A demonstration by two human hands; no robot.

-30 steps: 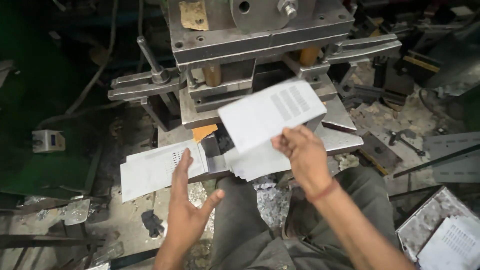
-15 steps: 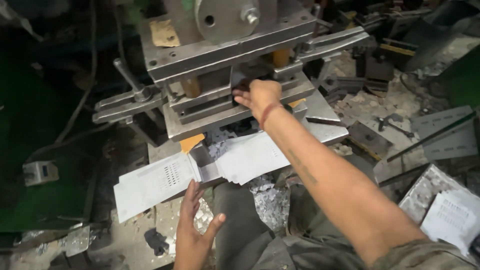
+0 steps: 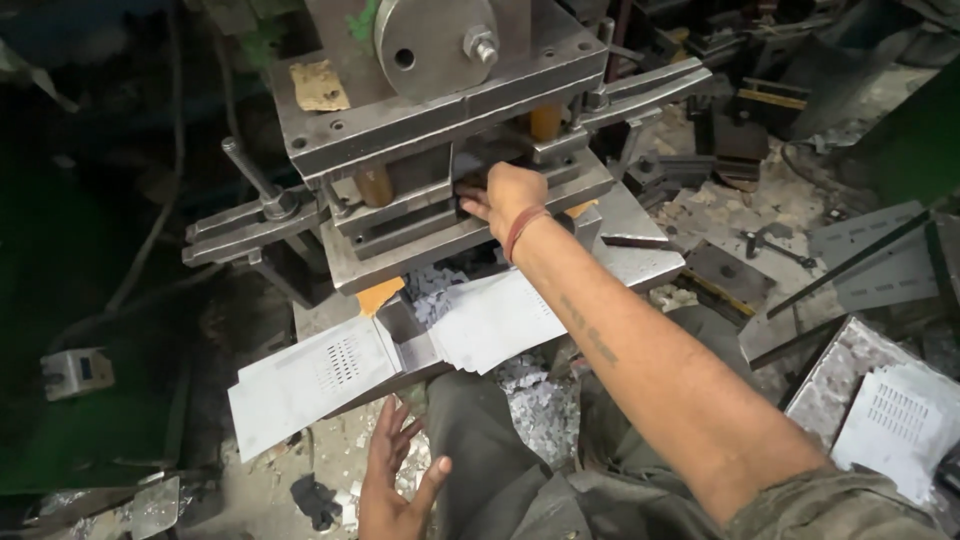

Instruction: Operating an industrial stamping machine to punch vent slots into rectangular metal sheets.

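Head view: my right hand (image 3: 508, 197) is reaching into the die gap of the steel press (image 3: 440, 150); whether its fingers hold a sheet I cannot tell. My left hand (image 3: 392, 478) is spread open, empty, below the punched sheet (image 3: 310, 385). The sheets look thin, light, sharp-edged, so best gripped at a corner. The loose stack (image 3: 497, 320) and scrap chips (image 3: 540, 405) crowd my lap.

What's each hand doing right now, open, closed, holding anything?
Left hand: open, fingers spread, holding nothing, just below the punched sheet.
Right hand: reaching into the press gap; fingertips hidden, grip cannot be told.
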